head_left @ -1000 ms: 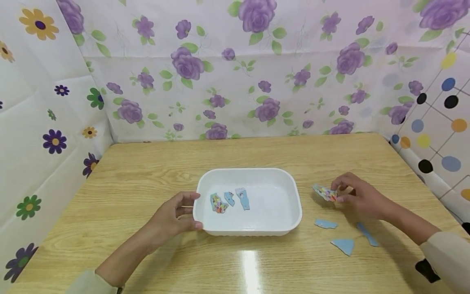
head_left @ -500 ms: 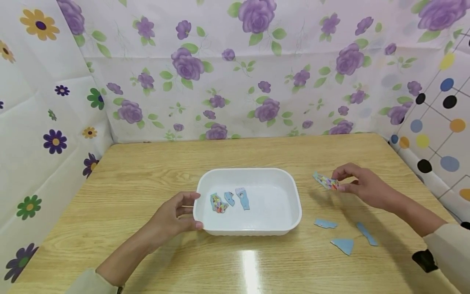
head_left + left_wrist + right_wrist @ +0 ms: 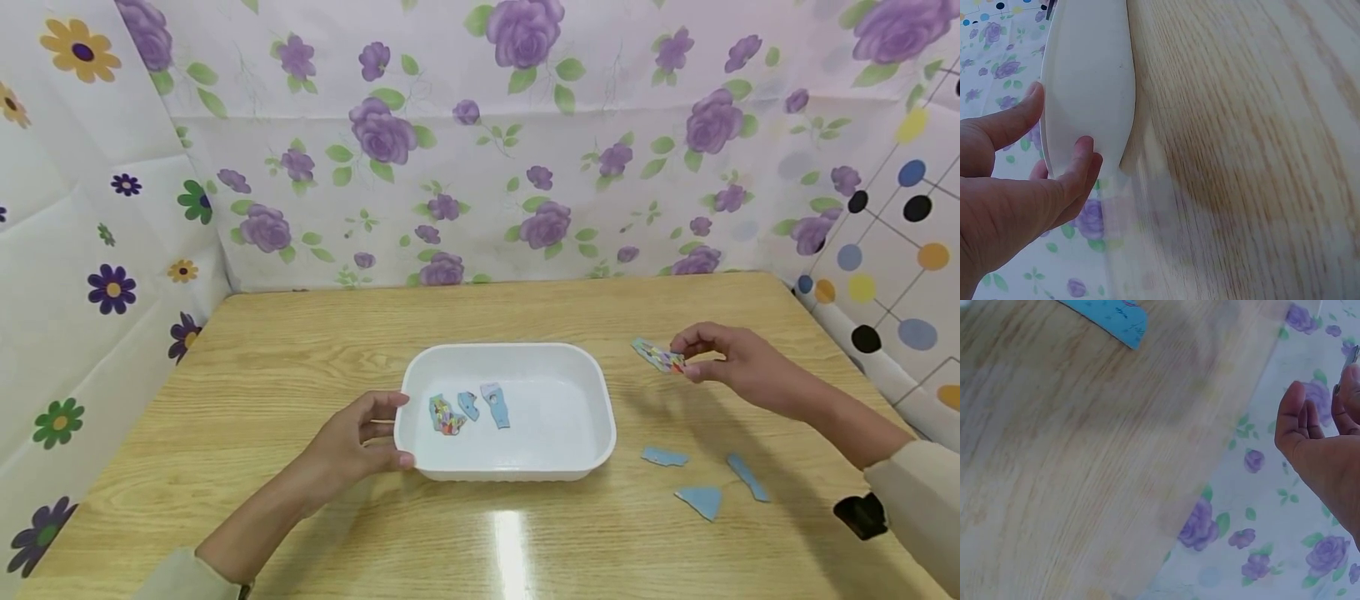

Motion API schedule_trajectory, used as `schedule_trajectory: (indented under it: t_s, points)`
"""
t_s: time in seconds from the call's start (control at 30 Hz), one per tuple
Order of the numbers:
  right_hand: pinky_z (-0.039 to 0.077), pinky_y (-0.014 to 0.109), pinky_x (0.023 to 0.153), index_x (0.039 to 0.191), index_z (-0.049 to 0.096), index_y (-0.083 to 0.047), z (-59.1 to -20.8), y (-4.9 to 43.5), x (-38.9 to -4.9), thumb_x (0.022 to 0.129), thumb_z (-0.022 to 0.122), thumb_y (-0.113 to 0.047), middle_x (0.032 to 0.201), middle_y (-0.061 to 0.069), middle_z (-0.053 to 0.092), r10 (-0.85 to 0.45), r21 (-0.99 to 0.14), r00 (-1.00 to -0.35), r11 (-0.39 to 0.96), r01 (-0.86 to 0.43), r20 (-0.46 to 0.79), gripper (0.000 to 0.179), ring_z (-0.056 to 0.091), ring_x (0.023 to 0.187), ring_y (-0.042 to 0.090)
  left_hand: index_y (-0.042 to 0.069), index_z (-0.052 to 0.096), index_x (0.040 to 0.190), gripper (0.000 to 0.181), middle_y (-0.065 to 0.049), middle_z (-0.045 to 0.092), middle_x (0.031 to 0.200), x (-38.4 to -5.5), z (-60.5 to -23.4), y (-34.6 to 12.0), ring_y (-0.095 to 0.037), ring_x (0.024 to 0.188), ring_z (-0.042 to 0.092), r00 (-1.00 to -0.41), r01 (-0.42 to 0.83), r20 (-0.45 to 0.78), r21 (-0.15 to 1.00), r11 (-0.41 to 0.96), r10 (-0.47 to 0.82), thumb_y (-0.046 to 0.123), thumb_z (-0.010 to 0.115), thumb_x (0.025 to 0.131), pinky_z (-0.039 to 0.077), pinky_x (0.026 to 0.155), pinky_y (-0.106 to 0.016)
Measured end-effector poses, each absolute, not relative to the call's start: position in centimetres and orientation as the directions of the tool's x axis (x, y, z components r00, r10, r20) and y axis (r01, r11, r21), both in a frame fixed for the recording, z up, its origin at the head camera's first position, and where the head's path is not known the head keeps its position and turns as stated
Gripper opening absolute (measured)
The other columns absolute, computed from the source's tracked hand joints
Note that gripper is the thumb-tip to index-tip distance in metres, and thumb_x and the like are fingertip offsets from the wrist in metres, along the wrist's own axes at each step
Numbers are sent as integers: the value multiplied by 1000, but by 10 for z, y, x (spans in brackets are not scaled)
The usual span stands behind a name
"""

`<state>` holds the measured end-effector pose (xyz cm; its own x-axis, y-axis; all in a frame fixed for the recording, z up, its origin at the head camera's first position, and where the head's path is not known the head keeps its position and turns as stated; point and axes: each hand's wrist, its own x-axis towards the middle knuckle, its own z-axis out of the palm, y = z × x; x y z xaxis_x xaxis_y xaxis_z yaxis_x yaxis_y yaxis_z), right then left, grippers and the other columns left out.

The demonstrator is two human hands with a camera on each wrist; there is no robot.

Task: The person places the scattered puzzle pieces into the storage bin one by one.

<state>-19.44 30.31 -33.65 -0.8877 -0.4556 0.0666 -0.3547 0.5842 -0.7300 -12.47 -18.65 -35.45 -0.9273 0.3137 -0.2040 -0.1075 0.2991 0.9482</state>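
Note:
At the left end of a white plastic tray (image 3: 558,421), my left hand (image 3: 341,442) holds the rim; in the left wrist view its fingers (image 3: 1082,165) lie against the tray wall (image 3: 1091,75). My right hand (image 3: 750,379) pinches a multicoloured, irregular printed card piece (image 3: 654,355) by one end, above the table right of the tray. That piece shows only edge-on in the right wrist view. Inside the tray lie a colourful card piece (image 3: 447,416), a small blue piece (image 3: 468,406) and a longer blue piece (image 3: 497,407).
On the wooden table (image 3: 315,350), right of the tray, lie a blue strip (image 3: 665,457), a blue triangular piece (image 3: 701,502) and a narrow blue piece (image 3: 747,477). Behind stands a floral sheet (image 3: 465,183). A black object (image 3: 861,517) shows beside the right sleeve.
The right hand has lifted the multicoloured card piece up and away from the table pieces, now moving slightly leftward toward the tray. The left hand and tray stay put.

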Motion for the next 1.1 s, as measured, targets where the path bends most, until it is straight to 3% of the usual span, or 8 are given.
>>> schedule_trajectory:
  t_s: [0.67, 1.1]
  points:
    - [51, 25, 83, 118, 57, -9, -292, 267, -208, 98, 57, -19, 119, 5, 56, -478, -705, -878, 614, -356, 26, 23, 53, 109, 16, 4, 39, 139, 72, -19, 45, 135, -125, -354, -185, -34, 122, 50, -933, -115, -214, 938, 326, 289, 9, 79, 79, 55, 89, -32]
    - [50, 40, 89, 114, 59, -7, -306, 216, -220, 95, 61, -11, 119, 9, 57, -534, -775, -845, 544, -320, -26, 20, 53, 113, 26, 4, 39, 139, 74, -20, 44, 136, -125, -354, -186, -34, 122, 50, -933, -115, -208, 945, 306, 292, 10, 80, 78, 55, 88, -31]
